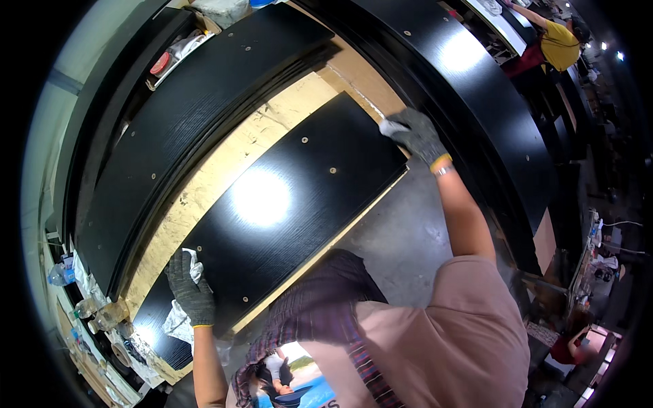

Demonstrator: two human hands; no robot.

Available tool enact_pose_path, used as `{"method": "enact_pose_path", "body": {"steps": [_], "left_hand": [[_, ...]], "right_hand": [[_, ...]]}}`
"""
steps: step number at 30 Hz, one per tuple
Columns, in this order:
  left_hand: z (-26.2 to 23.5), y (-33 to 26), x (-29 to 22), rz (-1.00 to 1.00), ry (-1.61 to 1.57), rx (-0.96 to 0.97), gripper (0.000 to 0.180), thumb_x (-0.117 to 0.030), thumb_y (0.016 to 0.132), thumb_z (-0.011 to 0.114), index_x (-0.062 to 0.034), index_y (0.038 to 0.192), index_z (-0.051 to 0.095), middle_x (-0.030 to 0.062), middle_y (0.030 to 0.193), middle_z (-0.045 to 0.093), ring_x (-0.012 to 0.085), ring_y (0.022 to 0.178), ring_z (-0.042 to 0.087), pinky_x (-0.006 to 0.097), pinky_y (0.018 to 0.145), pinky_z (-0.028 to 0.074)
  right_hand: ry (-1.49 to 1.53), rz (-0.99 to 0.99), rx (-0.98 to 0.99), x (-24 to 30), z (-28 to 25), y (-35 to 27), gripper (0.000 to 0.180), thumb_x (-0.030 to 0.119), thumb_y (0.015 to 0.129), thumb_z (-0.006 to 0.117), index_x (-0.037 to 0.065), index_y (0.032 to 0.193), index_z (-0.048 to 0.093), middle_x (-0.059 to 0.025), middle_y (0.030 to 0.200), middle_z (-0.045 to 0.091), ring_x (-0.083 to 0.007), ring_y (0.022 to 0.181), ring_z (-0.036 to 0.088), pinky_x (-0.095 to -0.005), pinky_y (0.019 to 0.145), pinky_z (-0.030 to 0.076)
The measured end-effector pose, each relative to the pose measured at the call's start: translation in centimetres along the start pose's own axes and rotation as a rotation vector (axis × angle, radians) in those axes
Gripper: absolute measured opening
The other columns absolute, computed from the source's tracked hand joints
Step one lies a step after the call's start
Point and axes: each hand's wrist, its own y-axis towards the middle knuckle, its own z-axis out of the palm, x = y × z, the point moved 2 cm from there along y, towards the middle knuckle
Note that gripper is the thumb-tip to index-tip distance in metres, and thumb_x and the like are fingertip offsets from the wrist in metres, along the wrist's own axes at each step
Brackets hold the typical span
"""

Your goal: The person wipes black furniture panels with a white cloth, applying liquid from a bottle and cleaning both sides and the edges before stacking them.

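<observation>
Your gloved left hand (192,294) presses a white rag (178,319) on the near-left end of the black panel (286,217) lying on the table (224,163). Your gloved right hand (416,136) grips the panel's far-right corner, closed around another bit of cloth. Step: probably wiping or positioning the panel. The next move calls for an even grip at both ends.

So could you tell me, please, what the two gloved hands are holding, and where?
The left hand presses a white rag against the black panel at its near-left end. The right hand grips the panel's far-right corner, a bit of white cloth under its fingers.
</observation>
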Motion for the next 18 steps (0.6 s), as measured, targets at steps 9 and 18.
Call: {"method": "enact_pose_path", "body": {"steps": [9, 18], "left_hand": [[0.7, -0.8, 0.7, 0.006, 0.021, -0.031, 0.054, -0.006, 0.089, 0.054, -0.0031, 0.142, 0.053, 0.0165, 0.146, 0.053, 0.0359, 0.138, 0.045, 0.047, 0.122, 0.025], [2.5, 4.6, 3.7, -0.222, -0.127, 0.097, 0.041, -0.027, 0.100, 0.055, -0.0002, 0.131, 0.061, 0.0219, 0.122, 0.067, 0.0372, 0.113, 0.062, 0.046, 0.103, 0.044]], "right_hand": [[-0.021, 0.158, -0.312, 1.3, -2.2, -11.6, 0.030, 0.010, 0.078, 0.080, 0.003, 0.106, 0.073, -0.0144, 0.100, 0.069, -0.0305, 0.092, 0.067, -0.0386, 0.082, 0.053], [0.212, 0.184, -0.214, 0.5, 2.2, -8.7, 0.025, 0.007, 0.087, 0.071, 0.000, 0.111, 0.068, -0.0124, 0.110, 0.067, -0.0274, 0.104, 0.063, -0.0351, 0.094, 0.051]]}}
